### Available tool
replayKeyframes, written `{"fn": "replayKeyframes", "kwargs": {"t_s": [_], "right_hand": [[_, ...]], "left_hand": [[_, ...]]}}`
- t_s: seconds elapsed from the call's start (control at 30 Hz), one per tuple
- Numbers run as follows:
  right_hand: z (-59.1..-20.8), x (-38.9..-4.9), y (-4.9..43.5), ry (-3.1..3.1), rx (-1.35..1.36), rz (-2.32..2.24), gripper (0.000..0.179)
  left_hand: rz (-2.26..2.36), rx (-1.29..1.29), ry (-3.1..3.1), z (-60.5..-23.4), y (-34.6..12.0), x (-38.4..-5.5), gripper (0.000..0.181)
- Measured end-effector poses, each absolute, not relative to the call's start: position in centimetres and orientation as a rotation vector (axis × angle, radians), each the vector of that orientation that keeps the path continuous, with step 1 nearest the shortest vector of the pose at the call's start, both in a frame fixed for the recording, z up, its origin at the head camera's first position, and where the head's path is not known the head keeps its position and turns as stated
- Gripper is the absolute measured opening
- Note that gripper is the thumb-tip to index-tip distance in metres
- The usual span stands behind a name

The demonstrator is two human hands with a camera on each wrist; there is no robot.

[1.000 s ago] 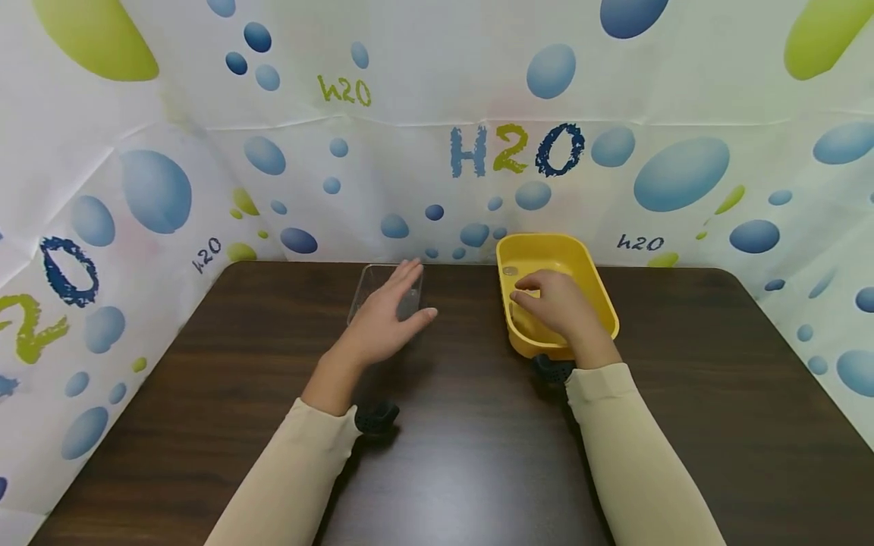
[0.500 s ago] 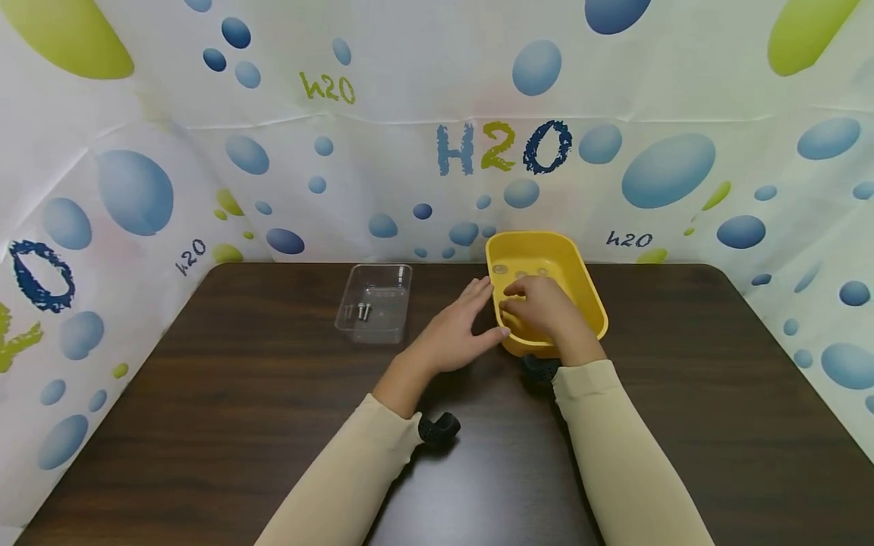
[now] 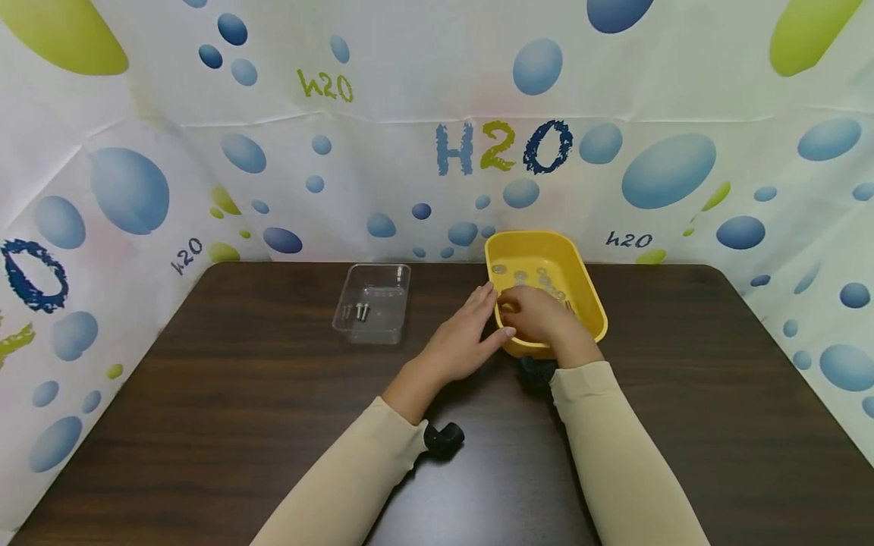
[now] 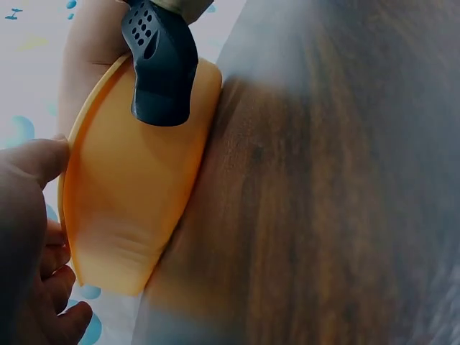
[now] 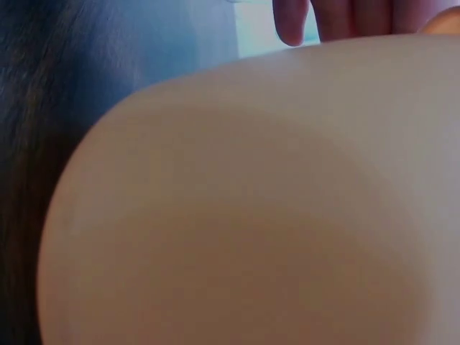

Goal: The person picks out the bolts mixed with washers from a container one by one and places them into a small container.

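Yellow, the tub [image 3: 536, 249] stood on the worktop [image 3: 239, 379] in the head view; the left hand [image 3: 459, 339] touched its rim, fingers outstretched; the right hand [image 3: 546, 315] curled inside, any grip hidden, near discs [image 3: 520, 275], probably slippery, best pinched edgewise. The left wrist view suggested light, stiff plastic, holdable by the rim; the right wrist view showed mostly tub wall.
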State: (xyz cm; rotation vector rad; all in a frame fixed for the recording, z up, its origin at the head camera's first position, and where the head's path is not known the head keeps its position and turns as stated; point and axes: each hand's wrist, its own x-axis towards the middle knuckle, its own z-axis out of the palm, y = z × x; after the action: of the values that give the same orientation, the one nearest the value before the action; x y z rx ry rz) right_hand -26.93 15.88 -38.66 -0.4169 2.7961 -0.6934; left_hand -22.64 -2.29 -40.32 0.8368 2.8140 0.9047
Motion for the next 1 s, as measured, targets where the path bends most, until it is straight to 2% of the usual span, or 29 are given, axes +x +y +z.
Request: {"fn": "replayKeyframes", "kwargs": {"t_s": [0.23,0.77,1.0], "right_hand": [[-38.75,-26.80,15.98,2.784,-0.470,-0.639,0.045],[-38.62,-27.43,15.83,2.837,-0.335,-0.588,0.024],[-38.56,-27.22,15.84,2.854,-0.208,-0.645,0.022]], "left_hand": [[0.881,0.851,2.817,-40.20,-2.21,-22.59,0.079],[0.885,0.844,2.816,-40.36,-2.47,-22.62,0.079],[0.892,0.841,2.810,-40.22,-2.48,-22.57,0.079]]}}
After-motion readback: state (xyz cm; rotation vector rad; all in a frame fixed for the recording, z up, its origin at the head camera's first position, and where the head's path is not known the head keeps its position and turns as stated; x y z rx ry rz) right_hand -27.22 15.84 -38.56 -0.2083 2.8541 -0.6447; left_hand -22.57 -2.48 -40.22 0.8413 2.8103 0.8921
